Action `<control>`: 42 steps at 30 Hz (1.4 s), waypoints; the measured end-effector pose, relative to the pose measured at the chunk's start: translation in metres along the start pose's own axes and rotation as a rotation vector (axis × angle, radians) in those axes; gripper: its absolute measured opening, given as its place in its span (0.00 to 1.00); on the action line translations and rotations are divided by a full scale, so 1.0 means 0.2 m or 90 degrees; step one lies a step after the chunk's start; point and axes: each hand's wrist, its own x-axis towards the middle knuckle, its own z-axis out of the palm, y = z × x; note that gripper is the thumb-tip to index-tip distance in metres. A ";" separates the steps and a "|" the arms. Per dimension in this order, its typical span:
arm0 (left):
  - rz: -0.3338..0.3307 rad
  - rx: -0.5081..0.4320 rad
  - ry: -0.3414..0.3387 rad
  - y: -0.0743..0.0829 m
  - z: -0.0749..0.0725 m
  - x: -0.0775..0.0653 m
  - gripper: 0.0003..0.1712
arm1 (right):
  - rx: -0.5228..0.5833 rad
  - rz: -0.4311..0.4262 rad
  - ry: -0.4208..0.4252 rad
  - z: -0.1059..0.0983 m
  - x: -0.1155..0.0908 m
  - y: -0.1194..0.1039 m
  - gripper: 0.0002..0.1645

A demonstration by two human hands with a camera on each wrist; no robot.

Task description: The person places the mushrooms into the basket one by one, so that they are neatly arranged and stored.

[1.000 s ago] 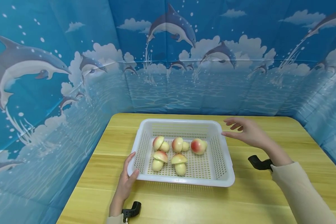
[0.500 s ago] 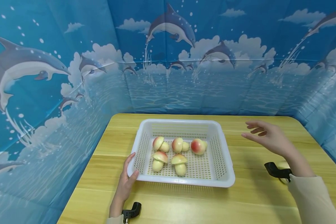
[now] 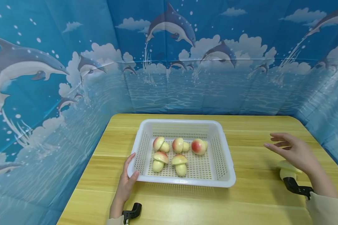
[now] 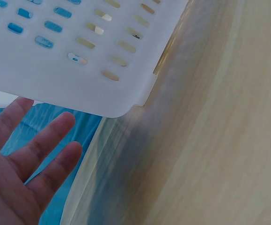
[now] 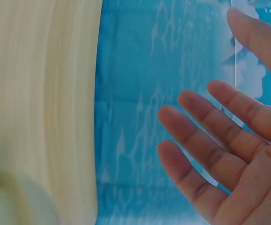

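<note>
My left hand (image 3: pixel 125 182) holds the near left corner of a white plastic basket (image 3: pixel 186 180), thumb on its rim. In the left wrist view, fingers (image 4: pixel 55 173) are spread beside the basket's perforated wall (image 4: pixel 74 79). Inside lie several toy mushrooms with cream stems and red-and-yellow caps, among them one mushroom (image 3: pixel 181 168) near the front and another (image 3: pixel 199 146) at the right. My right hand (image 3: pixel 295 153) hovers over the table's right side, fingers loosely bent and holding nothing. Below it another mushroom (image 3: pixel 288 167) stands on the table, partly hidden by the wrist camera.
The wooden table (image 3: pixel 180 206) has light yellow planks. A blue dolphin-print cloth (image 3: pixel 202 90) hangs around its back and sides. Black wrist camera mounts (image 3: pixel 133 211) sit on both wrists.
My right hand has moved away from the basket's right rim, to the right and nearer me, over the lone mushroom. My left hand and the basket have stayed in place.
</note>
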 end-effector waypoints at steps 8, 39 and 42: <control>-0.002 0.004 0.006 0.00 0.00 0.00 0.36 | -0.033 0.061 0.029 0.02 -0.09 0.12 0.44; 0.005 -0.003 -0.001 -0.01 0.00 0.01 0.36 | -0.058 0.193 0.010 0.07 -0.29 0.39 0.53; 0.005 -0.004 -0.002 -0.01 0.00 0.01 0.35 | -0.056 0.200 -0.007 0.08 -0.30 0.40 0.54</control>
